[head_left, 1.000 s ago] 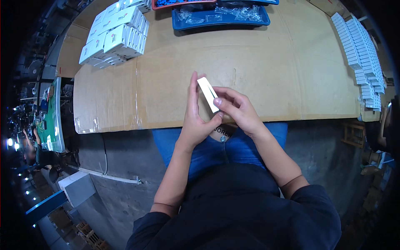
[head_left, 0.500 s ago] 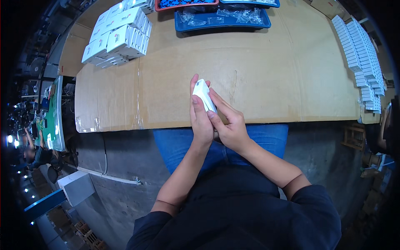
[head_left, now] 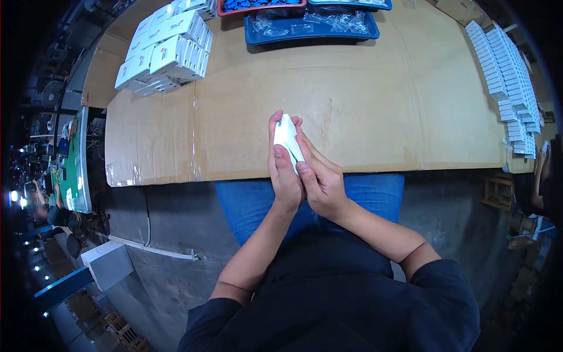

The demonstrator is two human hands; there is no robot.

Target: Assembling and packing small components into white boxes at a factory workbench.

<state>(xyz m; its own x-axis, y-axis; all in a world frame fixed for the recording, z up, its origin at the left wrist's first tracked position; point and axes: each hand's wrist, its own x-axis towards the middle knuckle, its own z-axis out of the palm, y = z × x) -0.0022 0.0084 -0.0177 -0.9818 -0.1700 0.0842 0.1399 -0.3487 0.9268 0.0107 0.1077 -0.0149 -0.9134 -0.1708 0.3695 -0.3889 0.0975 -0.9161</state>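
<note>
Between both my hands is a small white plastic case [head_left: 286,134], held tilted above the near edge of the cardboard-covered table [head_left: 252,111]. My left hand [head_left: 284,179] wraps its left side, with the thumb lying along the near part. From the right, my right hand [head_left: 324,185] closes on it, its thumb by the lower end and its fingers along the right side. A narrow dark gap runs along the case near the thumbs. The far fingertips curl round its upper end, and the palms hide its underside.
Stacked white boxes [head_left: 167,53] stand at the far left, and piled white pieces [head_left: 507,82] line the right edge. At the back are a blue tray [head_left: 311,40] with clear plastic parts and a red tray [head_left: 264,12] with blue pieces. Another person [head_left: 58,214] is at the left.
The white case has turned slightly in my hands and come a little nearer. My fingers have shifted along it, and both hands still hold it.
</note>
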